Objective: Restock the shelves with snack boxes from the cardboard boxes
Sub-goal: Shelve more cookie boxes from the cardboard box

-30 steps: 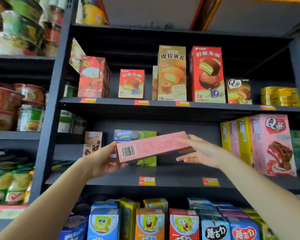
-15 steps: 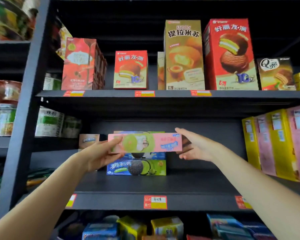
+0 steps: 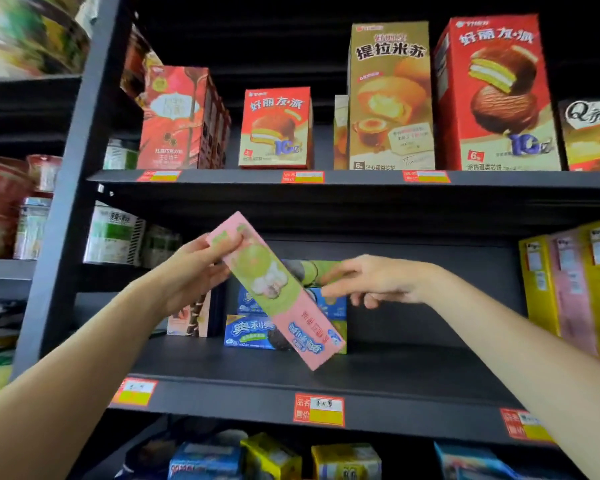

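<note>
Dark shelving unit [image 3: 378, 386], three tiers in view. Top tier: row of upright snack boxes, incl. tall red pie box [image 3: 492, 95], tall gold box [image 3: 390, 98], small red pie box [image 3: 276, 128], red chocolate-stick box [image 3: 179, 119]. Middle tier: upright yellow and pink boxes [image 3: 568, 282] at far right; small stack of blue-green cookie boxes [image 3: 253, 332] lying flat toward the back, centre-left. Pink cookie box [image 3: 274, 289] is in the air in front of that stack, above the middle tier, tilted steeply: upper end at left, lower end down-right, not touching the shelf board. Left hand [image 3: 191, 271] grips the upper end, thumb on the front face, fingers curled behind. Right hand [image 3: 378, 280] just right of the box at mid-length, fingers loosely extended toward it, holding nothing; contact with the box edge cannot be told. Price tags [image 3: 319, 409] along tier edges
</note>
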`<state>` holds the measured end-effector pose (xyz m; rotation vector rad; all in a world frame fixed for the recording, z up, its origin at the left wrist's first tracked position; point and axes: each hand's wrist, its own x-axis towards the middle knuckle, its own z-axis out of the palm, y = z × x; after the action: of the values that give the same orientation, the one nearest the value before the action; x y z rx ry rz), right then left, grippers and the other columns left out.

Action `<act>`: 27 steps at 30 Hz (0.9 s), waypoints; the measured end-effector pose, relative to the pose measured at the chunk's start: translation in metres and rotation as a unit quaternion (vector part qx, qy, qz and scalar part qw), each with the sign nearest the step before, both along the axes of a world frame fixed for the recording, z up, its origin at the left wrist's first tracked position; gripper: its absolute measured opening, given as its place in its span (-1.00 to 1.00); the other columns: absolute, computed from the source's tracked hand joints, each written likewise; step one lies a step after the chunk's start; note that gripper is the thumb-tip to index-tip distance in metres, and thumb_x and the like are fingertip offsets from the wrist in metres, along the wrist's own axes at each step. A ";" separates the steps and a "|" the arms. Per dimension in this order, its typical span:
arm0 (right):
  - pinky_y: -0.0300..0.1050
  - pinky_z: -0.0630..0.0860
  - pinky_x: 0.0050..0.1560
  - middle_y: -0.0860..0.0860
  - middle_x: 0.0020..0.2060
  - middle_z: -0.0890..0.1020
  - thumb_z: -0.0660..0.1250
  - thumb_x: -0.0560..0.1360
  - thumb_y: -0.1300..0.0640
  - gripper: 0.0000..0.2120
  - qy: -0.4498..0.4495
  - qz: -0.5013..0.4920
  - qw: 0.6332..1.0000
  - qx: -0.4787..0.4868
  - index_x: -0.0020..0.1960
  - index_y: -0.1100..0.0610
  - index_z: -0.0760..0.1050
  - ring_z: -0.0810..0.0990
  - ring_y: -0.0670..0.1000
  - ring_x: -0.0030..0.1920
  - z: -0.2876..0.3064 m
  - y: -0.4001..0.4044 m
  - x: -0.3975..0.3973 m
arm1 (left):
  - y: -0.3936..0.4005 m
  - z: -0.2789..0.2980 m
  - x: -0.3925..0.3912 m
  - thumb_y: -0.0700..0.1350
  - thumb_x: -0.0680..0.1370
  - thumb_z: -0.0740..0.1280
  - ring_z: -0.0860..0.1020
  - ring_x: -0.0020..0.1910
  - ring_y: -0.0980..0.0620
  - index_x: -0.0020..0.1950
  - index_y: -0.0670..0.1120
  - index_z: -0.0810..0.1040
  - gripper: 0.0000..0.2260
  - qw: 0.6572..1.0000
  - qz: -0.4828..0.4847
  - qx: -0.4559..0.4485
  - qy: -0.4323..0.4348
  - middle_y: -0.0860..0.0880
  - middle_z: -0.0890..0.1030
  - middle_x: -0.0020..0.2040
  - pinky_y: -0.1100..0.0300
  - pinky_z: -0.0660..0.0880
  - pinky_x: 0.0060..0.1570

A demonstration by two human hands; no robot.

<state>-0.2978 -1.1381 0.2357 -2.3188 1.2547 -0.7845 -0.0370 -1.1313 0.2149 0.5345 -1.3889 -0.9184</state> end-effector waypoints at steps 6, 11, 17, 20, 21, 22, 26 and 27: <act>-0.30 0.29 -0.60 0.13 -0.07 0.61 0.45 0.41 0.17 -0.59 -0.151 0.095 0.977 -0.114 0.20 0.17 0.40 0.48 -0.02 -0.41 0.015 0.024 0.051 | 0.018 0.025 -0.043 -0.14 0.45 0.34 0.65 -0.20 0.10 0.15 -0.16 0.47 -0.71 0.985 -0.029 -0.130 -0.110 -0.01 0.69 -0.13 0.24 0.60 -0.19; -0.21 0.60 -0.35 0.10 -0.04 0.64 0.41 0.44 0.25 -0.61 -0.287 0.107 0.951 -0.049 0.22 0.22 0.41 0.65 0.06 -0.18 -0.009 0.028 0.032 | 0.008 -0.003 -0.027 -0.07 0.39 0.50 0.62 0.06 0.11 0.19 0.02 0.48 -0.59 0.884 0.049 -0.036 -0.464 0.06 0.65 0.06 0.25 0.53 0.06; -0.09 0.65 -0.15 0.17 0.00 0.58 0.42 0.40 0.36 -0.54 -0.477 0.027 0.878 -0.027 0.20 0.17 0.31 0.64 0.06 -0.21 -0.029 0.009 -0.003 | -0.018 -0.023 0.006 0.13 0.00 0.63 0.60 -0.29 0.17 0.06 0.02 0.54 -0.33 0.904 0.113 0.061 -0.408 0.09 0.66 -0.19 0.30 0.50 -0.30; -0.10 0.63 -0.09 0.23 0.07 0.56 0.43 0.38 0.40 -0.50 -0.472 -0.015 0.880 -0.044 0.24 0.24 0.32 0.64 0.11 -0.05 -0.035 -0.004 -0.002 | -0.035 -0.013 0.006 -0.21 0.39 0.49 0.59 -0.46 0.16 -0.04 -0.13 0.50 -0.77 0.961 0.165 0.054 -0.213 -0.07 0.59 -0.19 0.33 0.55 -0.46; -0.11 0.62 -0.09 0.22 0.06 0.56 0.43 0.38 0.41 -0.52 -0.460 -0.036 0.886 -0.050 0.23 0.26 0.33 0.63 0.11 -0.02 -0.037 -0.009 0.002 | -0.042 -0.012 0.007 -0.28 0.43 0.44 0.58 -0.46 0.09 -0.12 -0.17 0.49 -0.85 0.961 0.212 0.041 -0.173 -0.15 0.55 -0.17 0.32 0.56 -0.45; -0.14 0.61 -0.10 0.20 0.03 0.57 0.43 0.37 0.42 -0.53 -0.452 -0.055 0.889 -0.055 0.20 0.26 0.35 0.63 0.10 -0.02 -0.039 -0.015 0.006 | -0.047 -0.011 0.007 -0.32 0.44 0.42 0.57 -0.44 0.03 -0.19 -0.18 0.47 -0.86 0.961 0.237 0.029 -0.142 -0.20 0.52 -0.15 0.29 0.55 -0.41; -0.12 0.58 -0.06 0.14 -0.08 0.57 0.41 0.38 0.45 -0.60 -0.485 -0.081 0.870 -0.027 0.12 0.24 0.36 0.61 0.09 -0.06 -0.050 -0.043 0.027 | -0.063 -0.012 -0.004 -0.39 0.46 0.36 0.60 -0.34 -0.03 -0.07 -0.25 0.51 -0.89 0.973 0.216 0.024 -0.075 -0.20 0.54 -0.09 0.23 0.59 -0.26; -0.11 0.58 -0.04 0.15 -0.07 0.58 0.42 0.37 0.44 -0.62 -0.491 -0.089 0.867 -0.016 0.10 0.23 0.36 0.62 0.11 -0.04 -0.053 -0.054 0.031 | -0.068 -0.012 -0.007 -0.37 0.45 0.37 0.58 -0.25 -0.07 0.00 -0.29 0.53 -0.85 0.958 0.262 0.008 -0.112 -0.19 0.55 -0.08 0.16 0.57 -0.18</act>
<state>-0.2666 -1.1920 0.1829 -1.4065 0.9359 -1.7431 -0.0437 -1.1993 0.2029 0.9874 -1.3425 -0.4461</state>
